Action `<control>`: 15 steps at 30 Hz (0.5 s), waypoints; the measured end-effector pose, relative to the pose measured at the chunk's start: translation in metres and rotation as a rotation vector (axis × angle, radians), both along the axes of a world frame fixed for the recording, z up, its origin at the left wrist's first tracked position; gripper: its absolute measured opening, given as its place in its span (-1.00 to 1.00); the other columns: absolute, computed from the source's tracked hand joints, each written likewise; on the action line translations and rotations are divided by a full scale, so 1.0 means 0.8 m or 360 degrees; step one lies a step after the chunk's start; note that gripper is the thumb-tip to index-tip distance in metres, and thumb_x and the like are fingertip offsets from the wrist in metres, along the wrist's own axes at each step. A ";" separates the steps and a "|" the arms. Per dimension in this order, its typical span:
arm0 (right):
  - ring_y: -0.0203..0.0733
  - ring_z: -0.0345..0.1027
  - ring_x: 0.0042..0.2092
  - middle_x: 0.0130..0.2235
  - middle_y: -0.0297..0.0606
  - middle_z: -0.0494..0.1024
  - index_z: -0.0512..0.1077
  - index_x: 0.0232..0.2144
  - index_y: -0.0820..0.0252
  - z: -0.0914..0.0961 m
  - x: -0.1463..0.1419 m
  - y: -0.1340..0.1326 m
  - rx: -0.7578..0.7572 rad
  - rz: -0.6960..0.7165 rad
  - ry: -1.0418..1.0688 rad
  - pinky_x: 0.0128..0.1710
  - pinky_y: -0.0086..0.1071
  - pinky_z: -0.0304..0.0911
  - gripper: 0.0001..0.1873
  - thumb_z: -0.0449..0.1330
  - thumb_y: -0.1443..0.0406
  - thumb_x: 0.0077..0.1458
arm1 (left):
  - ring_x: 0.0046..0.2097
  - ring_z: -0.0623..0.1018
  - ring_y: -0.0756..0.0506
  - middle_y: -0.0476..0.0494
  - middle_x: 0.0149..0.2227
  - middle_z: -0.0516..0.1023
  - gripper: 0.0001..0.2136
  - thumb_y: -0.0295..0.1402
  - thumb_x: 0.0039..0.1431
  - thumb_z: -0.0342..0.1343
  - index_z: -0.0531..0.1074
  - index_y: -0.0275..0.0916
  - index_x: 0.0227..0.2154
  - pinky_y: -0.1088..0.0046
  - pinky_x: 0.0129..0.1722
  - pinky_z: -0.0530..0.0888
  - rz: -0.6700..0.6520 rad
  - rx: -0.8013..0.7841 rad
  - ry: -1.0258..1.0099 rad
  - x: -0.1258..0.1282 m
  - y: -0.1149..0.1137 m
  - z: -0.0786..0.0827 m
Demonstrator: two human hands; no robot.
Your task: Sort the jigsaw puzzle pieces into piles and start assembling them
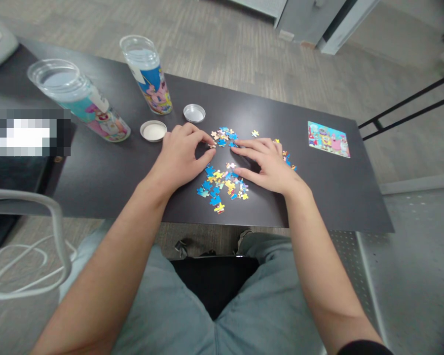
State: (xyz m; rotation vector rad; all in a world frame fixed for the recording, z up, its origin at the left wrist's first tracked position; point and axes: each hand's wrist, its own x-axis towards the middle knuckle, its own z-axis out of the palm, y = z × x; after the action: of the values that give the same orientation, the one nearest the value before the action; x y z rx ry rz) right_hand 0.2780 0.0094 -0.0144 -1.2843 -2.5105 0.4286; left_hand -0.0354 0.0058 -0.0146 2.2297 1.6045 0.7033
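Small multicoloured cardboard jigsaw pieces (229,185) lie clustered mid-table. Nine o'clock: left hand (179,155), thumb and forefinger nearly together at a piece, hold indeterminable. Three o'clock: right hand (264,165), fingers spread, grasping nothing visible. Ten to eleven o'clock: two clear cylindrical canisters (155,91) with cartoon labels.
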 end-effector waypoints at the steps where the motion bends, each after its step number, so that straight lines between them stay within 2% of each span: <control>1: 0.57 0.48 0.61 0.67 -0.24 0.68 0.73 0.58 -0.29 0.000 0.002 0.000 0.0003 -0.0015 0.0018 0.69 0.70 0.21 -0.26 0.31 -0.37 0.64 | 0.31 0.64 -0.46 -0.32 0.22 0.73 -0.79 -0.28 0.59 0.32 0.76 -0.13 0.15 -0.22 0.39 0.53 -0.0002 0.0008 -0.0005 0.000 0.000 0.000; 5: 0.53 0.55 0.56 0.53 -0.14 0.80 0.80 0.46 -0.20 0.003 0.023 0.006 0.0024 -0.0134 0.0130 0.63 0.60 0.29 -0.32 0.31 -0.34 0.65 | 0.34 0.65 -0.47 -0.31 0.23 0.72 -0.78 -0.30 0.58 0.33 0.76 -0.12 0.16 -0.21 0.41 0.54 0.0006 0.0024 -0.0013 0.000 0.000 -0.001; 9: 0.47 0.52 0.58 0.56 -0.12 0.77 0.78 0.48 -0.26 0.000 0.040 0.012 0.0059 -0.0237 0.0125 0.62 0.52 0.31 -0.35 0.25 -0.32 0.69 | 0.36 0.63 -0.48 -0.31 0.24 0.71 -0.79 -0.30 0.59 0.33 0.76 -0.12 0.16 -0.24 0.44 0.54 0.0006 -0.0003 -0.0009 0.000 0.000 0.000; 15: 0.54 0.42 0.61 0.64 -0.11 0.68 0.80 0.50 -0.27 -0.004 0.025 0.006 0.0121 -0.0210 -0.0002 0.62 0.59 0.29 -0.31 0.25 -0.35 0.69 | 0.36 0.63 -0.48 -0.31 0.24 0.72 -0.78 -0.28 0.59 0.32 0.76 -0.11 0.16 -0.27 0.46 0.53 0.0009 -0.0025 -0.0006 0.000 -0.001 0.003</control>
State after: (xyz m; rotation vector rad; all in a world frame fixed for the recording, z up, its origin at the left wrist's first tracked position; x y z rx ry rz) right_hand 0.2980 0.0139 -0.0173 -1.4100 -2.4007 0.2995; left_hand -0.0351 0.0046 -0.0123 2.2127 1.6093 0.6939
